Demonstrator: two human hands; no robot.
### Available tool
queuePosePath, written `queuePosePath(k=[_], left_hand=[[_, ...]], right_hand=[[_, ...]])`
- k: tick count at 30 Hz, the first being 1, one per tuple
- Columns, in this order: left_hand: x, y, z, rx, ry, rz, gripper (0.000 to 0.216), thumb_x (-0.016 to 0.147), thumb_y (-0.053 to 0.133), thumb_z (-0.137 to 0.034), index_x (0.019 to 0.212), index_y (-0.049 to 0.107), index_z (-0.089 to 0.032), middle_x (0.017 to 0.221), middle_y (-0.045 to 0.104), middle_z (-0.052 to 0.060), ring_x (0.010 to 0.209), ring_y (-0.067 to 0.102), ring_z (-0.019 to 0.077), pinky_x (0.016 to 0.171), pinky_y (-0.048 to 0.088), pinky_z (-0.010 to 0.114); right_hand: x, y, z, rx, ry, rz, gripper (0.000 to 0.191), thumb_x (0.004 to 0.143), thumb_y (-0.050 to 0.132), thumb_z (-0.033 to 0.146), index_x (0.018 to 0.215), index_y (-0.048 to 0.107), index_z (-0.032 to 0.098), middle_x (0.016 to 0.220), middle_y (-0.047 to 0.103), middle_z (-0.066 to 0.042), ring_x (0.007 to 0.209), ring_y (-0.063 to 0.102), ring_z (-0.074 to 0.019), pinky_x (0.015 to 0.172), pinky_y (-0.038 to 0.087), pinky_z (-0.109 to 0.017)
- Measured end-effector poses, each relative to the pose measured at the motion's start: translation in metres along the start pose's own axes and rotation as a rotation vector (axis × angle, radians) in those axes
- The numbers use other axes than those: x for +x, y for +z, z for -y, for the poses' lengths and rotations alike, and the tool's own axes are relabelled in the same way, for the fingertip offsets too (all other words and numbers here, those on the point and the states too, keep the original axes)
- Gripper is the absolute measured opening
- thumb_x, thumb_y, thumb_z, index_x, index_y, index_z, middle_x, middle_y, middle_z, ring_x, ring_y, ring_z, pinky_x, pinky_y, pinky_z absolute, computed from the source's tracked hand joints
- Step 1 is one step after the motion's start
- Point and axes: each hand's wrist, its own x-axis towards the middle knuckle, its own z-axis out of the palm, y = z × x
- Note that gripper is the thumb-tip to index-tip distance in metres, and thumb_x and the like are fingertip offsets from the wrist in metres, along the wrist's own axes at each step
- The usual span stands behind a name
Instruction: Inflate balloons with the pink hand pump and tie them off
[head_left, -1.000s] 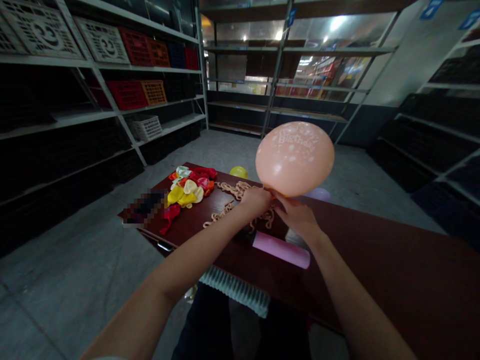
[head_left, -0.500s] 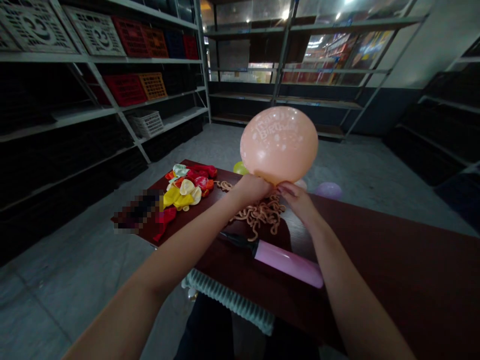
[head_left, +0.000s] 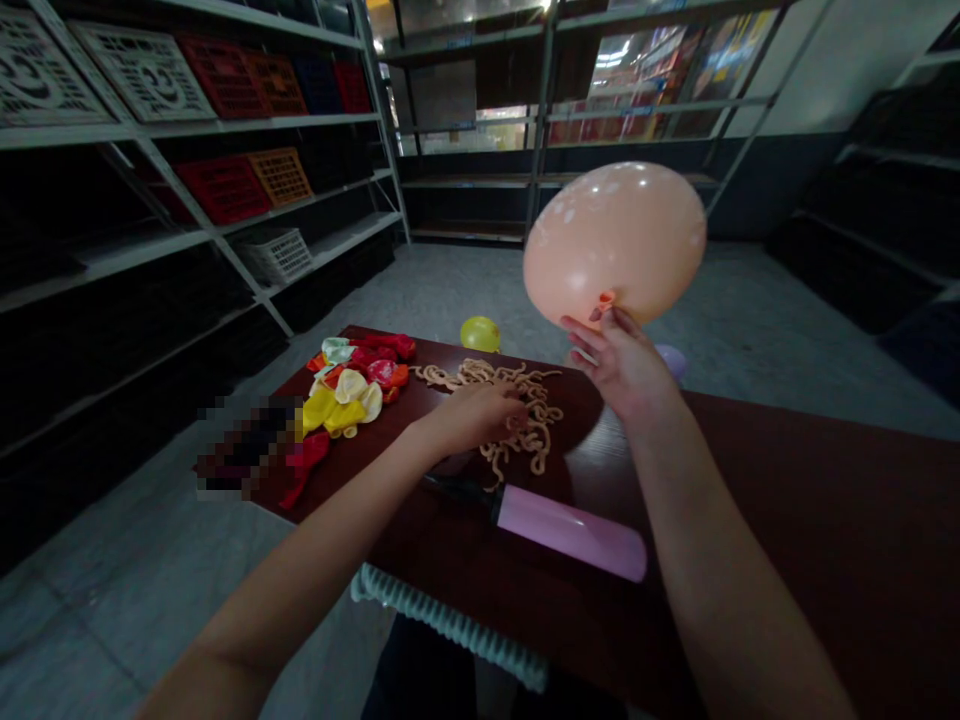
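An inflated peach balloon (head_left: 615, 245) with white print is held up over the far side of the table. My right hand (head_left: 630, 365) pinches its neck between thumb and finger, just below the orange-pink mouth; the other fingers are spread. Over a pile of tan, curly strings (head_left: 536, 440) is my left hand (head_left: 480, 415), with loosely curved, parted fingers and nothing visible in them. Whether its fingertips touch the strings is hidden. Nearer to me lies a pink balloon pump (head_left: 574, 530) with a black nozzle end, under neither hand.
Uninflated balloons (head_left: 345, 390) in red, yellow, cream and mint lie at the left of the dark brown table (head_left: 795, 510). A yellow balloon (head_left: 480, 334) and a purple balloon (head_left: 672, 360) show beyond its far edge. Shelves with crates (head_left: 281, 178) stand at left.
My left hand has left the balloon's neck and come down leftward to the strings. My right hand has lifted the balloon up and right, turning its mouth toward me.
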Motion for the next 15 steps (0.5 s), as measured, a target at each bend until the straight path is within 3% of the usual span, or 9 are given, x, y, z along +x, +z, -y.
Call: queuePosePath(k=[5, 10, 15], left_hand=[[0.008, 0.008, 0.004, -0.037, -0.023, -0.027, 0.009, 0.09, 0.066, -0.02, 0.09, 0.074, -0.016, 0.105, 0.067, 0.009, 0.093, 0.063, 0.0202, 0.079, 0.046, 0.031], [0.013, -0.001, 0.006, -0.448, 0.01, -0.299, 0.011, 0.091, 0.068, -0.028, 0.091, 0.069, -0.017, 0.098, 0.068, 0.006, 0.097, 0.062, 0.0187, 0.091, 0.047, 0.035], [0.031, -0.021, -0.005, -0.942, -0.073, -0.572, 0.021, 0.097, 0.059, -0.038, 0.097, 0.056, -0.017, 0.088, 0.067, 0.003, 0.082, 0.064, 0.0142, 0.078, 0.051, 0.029]], right_hand=[[-0.011, 0.013, 0.009, 0.14, 0.068, 0.009, 0.032, 0.084, 0.068, 0.061, 0.104, 0.061, 0.036, 0.119, 0.076, -0.001, 0.11, 0.066, -0.0226, 0.078, 0.053, -0.035], [-0.015, 0.02, 0.012, 0.114, 0.089, 0.021, 0.033, 0.086, 0.065, 0.063, 0.1, 0.061, 0.033, 0.12, 0.076, -0.002, 0.112, 0.066, -0.0225, 0.078, 0.053, -0.034], [-0.014, 0.023, 0.008, 0.089, 0.065, 0.011, 0.032, 0.09, 0.06, 0.061, 0.104, 0.062, 0.033, 0.12, 0.075, -0.002, 0.115, 0.068, -0.0233, 0.078, 0.054, -0.035]])
